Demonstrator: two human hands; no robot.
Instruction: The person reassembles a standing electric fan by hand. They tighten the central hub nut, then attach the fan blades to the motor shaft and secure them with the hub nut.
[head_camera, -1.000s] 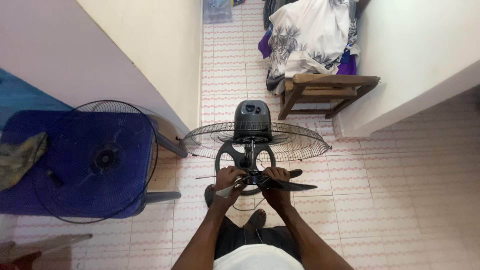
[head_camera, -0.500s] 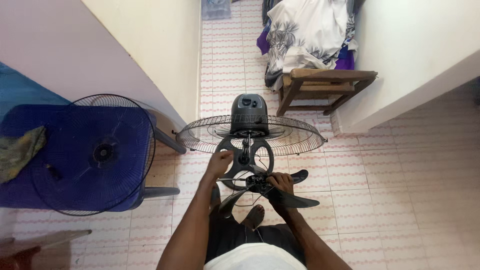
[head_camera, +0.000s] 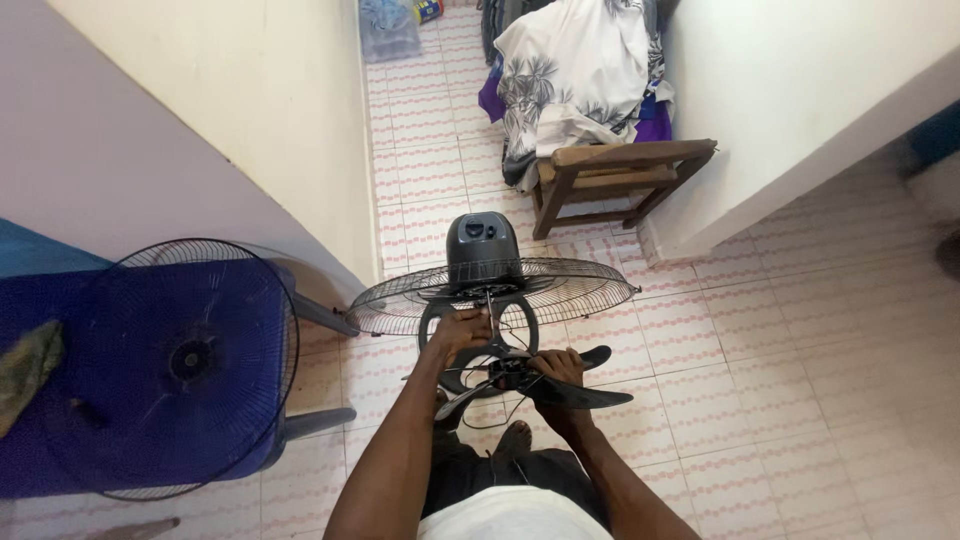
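A black standing fan stands in front of me, its motor housing (head_camera: 483, 243) above a wire rear guard (head_camera: 580, 293) that lies flat. My left hand (head_camera: 459, 332) is closed on the fan's shaft just under the guard's middle. My right hand (head_camera: 556, 371) grips the hub of the black fan blade (head_camera: 580, 395), held a little below the guard. A thin cable loops beneath the blade. My bare foot (head_camera: 513, 436) shows below my hands, on the tiles.
The front wire guard (head_camera: 170, 365) rests on a blue plastic chair (head_camera: 262, 320) at the left. A wooden bench (head_camera: 610, 175) piled with patterned cloth (head_camera: 570, 75) stands behind the fan. White walls close in on both sides; the floor is pink-patterned tile.
My left hand left the blade's hub and rose to the shaft under the guard. My right hand stays on the blade. My view shifted slightly.
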